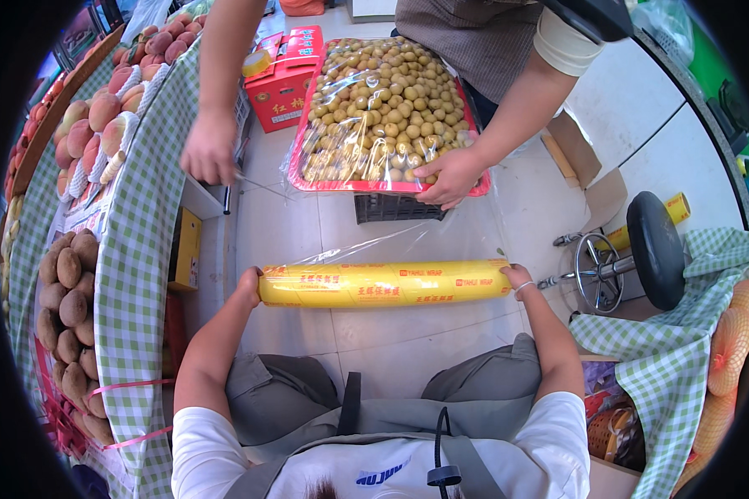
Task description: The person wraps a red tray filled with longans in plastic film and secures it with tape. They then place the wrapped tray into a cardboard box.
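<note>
A large yellow roll of plastic cling wrap [384, 284] spans crosswise between my hands. My left hand [250, 288] grips its left end and my right hand [517, 279] its right end. Clear film rises from the roll toward a red tray [337, 186] heaped with longan-like fruit [387, 112], which the film covers. A black plastic crate [399, 208] supports the tray. Across from me, a co-worker's hand [452, 178] presses the tray's near right corner. The co-worker's other hand [211, 148], blurred, is beside the tray with a thin, blade-like tool [265, 187].
At left, a stand with a checked cloth [143, 206] carries peaches [103, 112] and kiwifruit [72, 305]. Behind the tray's left side is a red carton [281, 93] with a tape roll [257, 63]. A wheeled stool [652, 252] lies tipped at right, near netted fruit [730, 337].
</note>
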A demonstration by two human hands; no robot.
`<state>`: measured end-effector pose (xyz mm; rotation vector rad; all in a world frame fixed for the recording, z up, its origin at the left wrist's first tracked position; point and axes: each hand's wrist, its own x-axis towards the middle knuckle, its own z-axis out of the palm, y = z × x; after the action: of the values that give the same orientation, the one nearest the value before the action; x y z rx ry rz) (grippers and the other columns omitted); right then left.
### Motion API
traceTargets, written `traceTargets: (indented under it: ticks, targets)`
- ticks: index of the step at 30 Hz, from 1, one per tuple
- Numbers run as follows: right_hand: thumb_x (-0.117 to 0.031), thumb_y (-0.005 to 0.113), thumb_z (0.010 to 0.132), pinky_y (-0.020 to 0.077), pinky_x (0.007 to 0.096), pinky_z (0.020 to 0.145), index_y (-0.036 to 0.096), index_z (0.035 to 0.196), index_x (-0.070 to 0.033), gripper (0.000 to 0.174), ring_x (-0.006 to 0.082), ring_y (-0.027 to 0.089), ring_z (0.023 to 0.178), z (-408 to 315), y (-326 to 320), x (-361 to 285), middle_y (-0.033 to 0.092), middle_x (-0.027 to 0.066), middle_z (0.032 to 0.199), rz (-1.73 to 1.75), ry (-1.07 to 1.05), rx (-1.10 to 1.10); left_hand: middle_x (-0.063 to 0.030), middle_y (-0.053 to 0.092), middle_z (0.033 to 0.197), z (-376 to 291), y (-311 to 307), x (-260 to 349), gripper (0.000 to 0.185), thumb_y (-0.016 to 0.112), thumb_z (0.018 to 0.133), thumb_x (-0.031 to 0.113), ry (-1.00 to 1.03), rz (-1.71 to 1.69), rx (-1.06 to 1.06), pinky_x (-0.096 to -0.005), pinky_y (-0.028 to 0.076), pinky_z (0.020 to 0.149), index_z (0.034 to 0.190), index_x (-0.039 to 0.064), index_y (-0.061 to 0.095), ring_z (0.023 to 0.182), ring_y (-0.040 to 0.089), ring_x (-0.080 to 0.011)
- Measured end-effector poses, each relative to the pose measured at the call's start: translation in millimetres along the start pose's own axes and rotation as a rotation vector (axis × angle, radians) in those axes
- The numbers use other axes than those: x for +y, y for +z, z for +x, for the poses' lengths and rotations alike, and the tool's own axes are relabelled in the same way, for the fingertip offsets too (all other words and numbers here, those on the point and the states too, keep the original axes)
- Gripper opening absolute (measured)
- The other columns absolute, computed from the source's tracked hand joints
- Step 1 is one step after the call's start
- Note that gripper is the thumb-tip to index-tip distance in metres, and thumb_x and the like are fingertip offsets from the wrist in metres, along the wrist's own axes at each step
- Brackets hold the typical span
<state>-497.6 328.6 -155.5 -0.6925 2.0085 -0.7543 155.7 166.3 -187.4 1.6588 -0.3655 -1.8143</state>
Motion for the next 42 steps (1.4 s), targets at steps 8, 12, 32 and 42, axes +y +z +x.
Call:
traceTargets:
  ticks: [8,12,32,42]
  targets:
    - [-0.018,0.057,0.078,0.0474,0.0315,0.074,0.049,0.112,0.01,0.045,0.0223,0.059,0.087,-1.2,3.2,2.1,0.06,0.0173,0.1,-0.027,0.001,-0.04,-0.0215,0.054,0.102,10.1,-6.7,-1.1,0.031,0.034,0.081,0.017,-0.008,0.023,0.026,-0.0452,0.042,0.086,0.1,-0.006,0.044,0.095,0.054,-0.0326]
    - [-0.019,0.056,0.079,0.0473,0.0314,0.075,0.048,0.113,0.009,0.045,0.0224,0.059,0.087,1.3,-1.1,9.9,0.059,0.0173,0.101,0.012,0.008,-0.035,-0.0222,0.053,0.105,2.7,5.3,-1.3,0.033,0.033,0.082,0.016,-0.034,0.014,0.014,-0.0455,0.042,0.088,0.103,-0.007,0.043,0.098,0.054,-0.0333]
    - [-0.026,0.058,0.078,0.0478,0.0337,0.074,0.048,0.113,0.011,0.051,0.0251,0.06,0.089,13.7,20.4,31.1,0.059,0.0196,0.103,-0.054,0.097,-0.261,-0.0243,0.052,0.11,-15.7,-16.3,-4.1,0.039,0.03,0.081,0.016,-0.117,0.034,-0.016,-0.0496,0.041,0.09,0.109,-0.008,0.042,0.1,0.054,-0.0371]
    - [-0.027,0.057,0.081,0.0507,0.0279,0.066,0.053,0.108,0.005,0.041,0.0168,0.061,0.08,-11.8,20.7,41.4,0.061,0.0105,0.095,-0.3,0.311,-0.405,-0.0262,0.051,0.113,-11.3,-14.8,-5.8,0.046,0.027,0.078,0.013,-0.112,0.079,0.054,-0.0458,0.037,0.095,0.113,-0.009,0.045,0.104,0.051,-0.0386]
